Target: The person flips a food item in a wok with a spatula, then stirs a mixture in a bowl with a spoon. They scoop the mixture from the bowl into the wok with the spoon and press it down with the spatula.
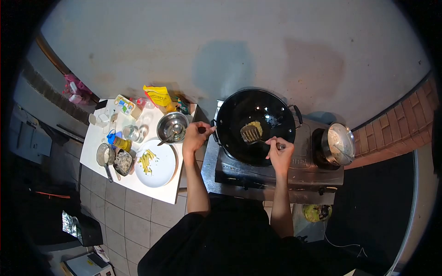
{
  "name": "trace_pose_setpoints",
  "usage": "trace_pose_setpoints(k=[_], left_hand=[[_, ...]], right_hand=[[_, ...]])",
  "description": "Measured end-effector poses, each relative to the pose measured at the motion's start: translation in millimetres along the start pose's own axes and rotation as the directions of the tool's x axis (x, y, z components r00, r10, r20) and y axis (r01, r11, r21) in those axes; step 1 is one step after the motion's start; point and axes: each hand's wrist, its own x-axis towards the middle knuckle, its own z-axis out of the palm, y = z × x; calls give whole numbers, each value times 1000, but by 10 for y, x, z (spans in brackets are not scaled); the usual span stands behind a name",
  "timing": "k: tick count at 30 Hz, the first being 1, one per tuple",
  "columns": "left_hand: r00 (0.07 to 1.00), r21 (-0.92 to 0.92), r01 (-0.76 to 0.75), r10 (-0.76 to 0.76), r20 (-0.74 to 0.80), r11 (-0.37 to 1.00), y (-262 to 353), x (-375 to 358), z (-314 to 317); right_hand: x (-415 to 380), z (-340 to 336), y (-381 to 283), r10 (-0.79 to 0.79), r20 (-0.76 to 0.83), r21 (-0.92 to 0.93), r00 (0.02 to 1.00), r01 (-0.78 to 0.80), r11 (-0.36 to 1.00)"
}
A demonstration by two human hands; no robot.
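Observation:
A black wok [232,110] sits on the stove. My right hand [280,154] is closed round the handle of a slotted spatula [251,134], whose metal blade lies inside the wok. Beside that blade is a small yellowish lump of food [254,124]. At the wok's left side, my left hand [198,136] has its fingers closed at the loop handle, partly hiding it. A metal bowl [171,125] with a utensil in it stands just left of my left hand. Nearby, a white plate [161,172] carries pale yellow strips with green bits.
A steel pot [340,143] stands on the stove's right side [304,175]. The white table [161,194] at left bears an oil bottle [120,142], a glass jar [132,133], a saucepan [105,155], a yellow bag [159,95] and a plastic tub [127,106]. A brick wall [396,124] borders the right.

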Motion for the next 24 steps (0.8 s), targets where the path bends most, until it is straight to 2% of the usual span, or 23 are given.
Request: trace_pose_setpoints(k=[1,2,4,12,24], left_hand=[[999,-7,-33,33,-4,999,-8,4,1],[999,-5,-33,33,2,999,-25,7,9],[998,-27,-59,58,-15,998,-52,33,20],[997,-138,-15,25,72,990,-194,106,28],[998,-12,-50,50,37,999,29,35,-9]], right_hand=[[8,-1,-21,32,0,-86,1000,-31,996],[28,-3,26,35,-4,-86,999,-36,996],[100,16,97,-110,-22,-224,994,103,969],[272,-38,141,-158,36,-193,987,162,968],[320,-15,-46,-56,24,-221,998,60,973]])
